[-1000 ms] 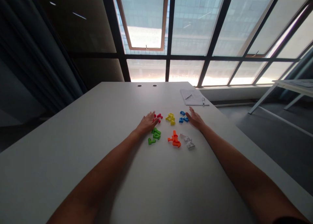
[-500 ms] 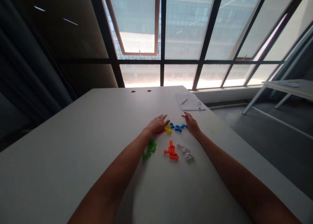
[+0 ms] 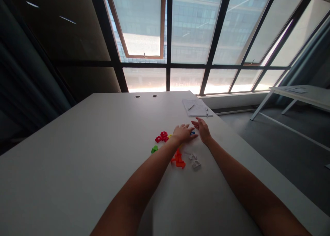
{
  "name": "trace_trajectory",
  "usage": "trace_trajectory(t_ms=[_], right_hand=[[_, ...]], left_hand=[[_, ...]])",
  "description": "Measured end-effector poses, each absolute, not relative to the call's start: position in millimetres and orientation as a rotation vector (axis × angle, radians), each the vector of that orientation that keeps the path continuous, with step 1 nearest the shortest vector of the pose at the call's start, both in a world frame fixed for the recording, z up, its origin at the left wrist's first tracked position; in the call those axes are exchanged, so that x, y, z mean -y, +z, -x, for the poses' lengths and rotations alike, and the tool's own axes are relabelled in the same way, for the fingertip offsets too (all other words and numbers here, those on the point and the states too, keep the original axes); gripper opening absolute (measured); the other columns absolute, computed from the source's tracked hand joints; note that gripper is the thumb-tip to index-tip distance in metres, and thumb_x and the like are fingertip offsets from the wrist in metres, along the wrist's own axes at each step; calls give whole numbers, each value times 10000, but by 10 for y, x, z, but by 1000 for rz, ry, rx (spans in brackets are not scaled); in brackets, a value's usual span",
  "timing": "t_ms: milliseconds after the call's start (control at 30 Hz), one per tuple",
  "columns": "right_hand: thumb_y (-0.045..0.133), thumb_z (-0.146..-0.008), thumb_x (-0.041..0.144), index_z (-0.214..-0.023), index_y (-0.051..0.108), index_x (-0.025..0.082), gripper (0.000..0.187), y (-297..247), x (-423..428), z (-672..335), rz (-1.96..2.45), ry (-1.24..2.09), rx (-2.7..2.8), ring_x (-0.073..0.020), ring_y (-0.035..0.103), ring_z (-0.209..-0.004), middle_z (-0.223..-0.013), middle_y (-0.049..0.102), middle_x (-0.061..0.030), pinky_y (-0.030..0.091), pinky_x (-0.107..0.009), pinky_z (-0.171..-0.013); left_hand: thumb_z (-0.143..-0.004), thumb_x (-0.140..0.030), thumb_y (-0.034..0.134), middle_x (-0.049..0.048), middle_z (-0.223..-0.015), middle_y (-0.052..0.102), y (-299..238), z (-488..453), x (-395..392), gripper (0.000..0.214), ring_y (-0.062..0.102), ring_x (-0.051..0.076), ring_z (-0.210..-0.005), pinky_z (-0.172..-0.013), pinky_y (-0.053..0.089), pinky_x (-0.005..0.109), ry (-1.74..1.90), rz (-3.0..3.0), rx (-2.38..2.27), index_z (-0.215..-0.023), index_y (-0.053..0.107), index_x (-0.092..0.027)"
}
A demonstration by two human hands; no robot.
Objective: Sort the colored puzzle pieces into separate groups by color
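Observation:
Small coloured plastic pieces lie on a white table (image 3: 77, 153). My left hand (image 3: 183, 133) lies flat and open over the yellow and blue pieces, hiding most of them; a bit of a blue piece (image 3: 192, 133) shows at its fingers. My right hand (image 3: 202, 128) is open, on its edge, just right of the left hand's fingertips. Red pieces (image 3: 162, 137) lie left of the left hand. A green piece (image 3: 154, 149) peeks out beside my left forearm. Orange pieces (image 3: 178, 159) and white pieces (image 3: 194, 160) lie between my forearms.
A sheet of paper (image 3: 196, 108) with a pen (image 3: 206, 111) on it sits at the far right of the table. Two round holes (image 3: 145, 96) mark the far edge. Large windows stand behind. Another white table (image 3: 301, 91) stands on the right.
My left hand has slid right across the pieces, from the red ones to over the yellow and blue ones, close to my right hand. The red pieces are uncovered again.

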State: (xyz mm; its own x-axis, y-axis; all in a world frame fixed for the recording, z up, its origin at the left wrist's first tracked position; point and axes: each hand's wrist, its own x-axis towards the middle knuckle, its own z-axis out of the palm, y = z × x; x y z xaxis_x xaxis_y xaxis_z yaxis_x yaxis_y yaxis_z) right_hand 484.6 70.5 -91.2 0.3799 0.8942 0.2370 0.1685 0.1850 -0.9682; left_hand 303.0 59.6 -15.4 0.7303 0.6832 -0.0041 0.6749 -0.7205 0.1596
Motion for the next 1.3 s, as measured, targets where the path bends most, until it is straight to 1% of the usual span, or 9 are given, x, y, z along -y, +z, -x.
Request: trace_trajectory(t_ms=[133,300,400,567,667,767,900,1033,1300], right_hand=[[269,-997,791,-1376,550,203,753,-904,-695,-4870,1330,661,1076,-300,736,-1204,-1214,785,-173,578,-471,-1026],[321,-988,790,-1369,546,208,731,-916,-692,-4886,1292,670,1088,-296,743,-1189,-1187,796,-160,572,-464,-1030],[375,-971,782,-1334,564,210,704,-936,-706,-4877,1284,672,1077,-299,756,-1158,-1142,807,-154,566,-464,-1029],[459,-968,720,-1315,576,188,646,-967,-731,-4847,1319,593,1109,-288,760,-1138,-1074,818,-145,542,-456,-1036],[453,-992,682,-1325,593,195,607,-970,-728,-4849,1396,537,1164,-285,763,-1114,-1065,824,-130,536,-465,-1019],[459,-997,639,-1335,601,184,584,-967,-720,-4864,1441,514,1181,-291,763,-1095,-1053,829,-131,534,-471,-1000],[456,-994,596,-1337,610,180,560,-961,-712,-4870,1491,477,1206,-283,760,-1087,-1043,832,-126,534,-450,-987],[460,-987,540,-1311,638,176,519,-919,-682,-4844,1525,450,1241,-272,766,-1047,-1025,836,-116,542,-422,-974],[483,-995,428,-1248,694,183,410,-822,-594,-4764,1588,417,1340,-266,771,-1031,-992,839,-99,532,-408,-999]], left_hand=[[-922,-903,245,165,-1730,343,-230,-3078,-426,964,291,404,-1600,-1266,163,705,-105,-2625,-988,-1656,407,-300],[-855,-965,269,156,-1779,184,-266,-2990,-107,1096,124,424,-1645,-1267,59,746,-105,-2630,-901,-1702,320,-270],[-844,-977,295,148,-1777,203,-330,-2902,59,1115,124,417,-1647,-1281,-30,720,-28,-2717,-867,-1705,316,-269],[-902,-922,324,85,-1769,267,-374,-2741,33,952,125,405,-1649,-1286,-108,680,96,-2839,-939,-1652,437,-346],[-917,-894,369,55,-1770,273,-364,-2640,-103,877,139,419,-1643,-1277,-91,704,95,-2805,-1018,-1642,437,-405],[-936,-874,379,51,-1777,253,-385,-2536,-204,822,168,422,-1636,-1258,-6,755,86,-2735,-1086,-1646,397,-459],[-968,-831,382,54,-1778,250,-441,-2370,-259,760,195,395,-1636,-1254,93,750,93,-2729,-1092,-1645,376,-485],[-982,-809,380,35,-1772,273,-439,-2124,-313,721,214,409,-1628,-1247,83,758,101,-2716,-1134,-1634,389,-503],[-1012,-730,410,50,-1779,247,-392,-1410,-483,676,217,404,-1627,-1219,123,775,22,-2634,-1425,-1642,380,-484]])
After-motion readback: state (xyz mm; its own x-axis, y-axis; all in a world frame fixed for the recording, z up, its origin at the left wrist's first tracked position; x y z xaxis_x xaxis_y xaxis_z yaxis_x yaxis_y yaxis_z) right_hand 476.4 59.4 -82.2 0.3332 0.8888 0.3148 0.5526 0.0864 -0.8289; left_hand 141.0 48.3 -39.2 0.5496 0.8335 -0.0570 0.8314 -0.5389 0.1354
